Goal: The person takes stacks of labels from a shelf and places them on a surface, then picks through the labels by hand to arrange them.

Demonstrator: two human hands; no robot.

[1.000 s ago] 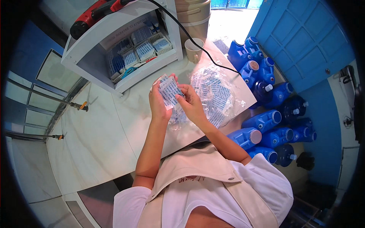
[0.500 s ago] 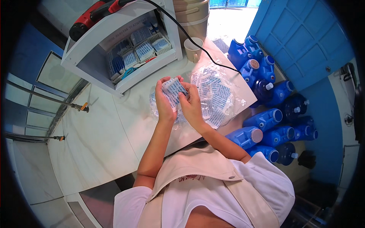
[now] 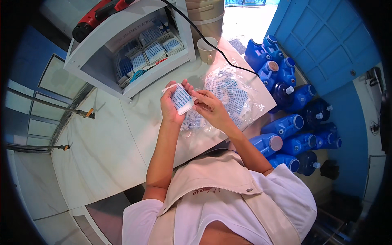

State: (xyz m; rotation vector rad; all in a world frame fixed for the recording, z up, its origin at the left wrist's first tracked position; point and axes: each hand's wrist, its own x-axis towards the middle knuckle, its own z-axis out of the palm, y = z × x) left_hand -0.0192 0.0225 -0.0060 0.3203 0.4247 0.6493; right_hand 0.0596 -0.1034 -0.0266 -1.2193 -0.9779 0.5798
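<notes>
My left hand [image 3: 171, 107] is closed round a small stack of white packets with blue print [image 3: 181, 98], held upright above the worktop. My right hand [image 3: 208, 107] pinches at the stack's right edge with bent fingers. Just beyond and under my hands, a clear plastic bag [image 3: 230, 96] of more such packets lies loosely spread on the marble-patterned worktop [image 3: 90, 163]. Behind it stands a white wooden shelf unit [image 3: 98, 79] with baskets of packets [image 3: 155, 52] and blue-handled scissors [image 3: 139, 74] inside.
A beige mug [image 3: 207, 51] stands by stacked beige buckets [image 3: 204, 14]. A black cord [image 3: 224, 57] crosses the back right. A red-and-black tool [image 3: 98, 16] rests atop the shelf. Many blue water jugs [image 3: 286, 124] crowd beside the open blue door [image 3: 318, 41]; two taps [image 3: 87, 114] are at left.
My left hand has shifted slightly with the packets, which now lie more exposed in its fingers. My right hand has drawn out to the stack's right edge.
</notes>
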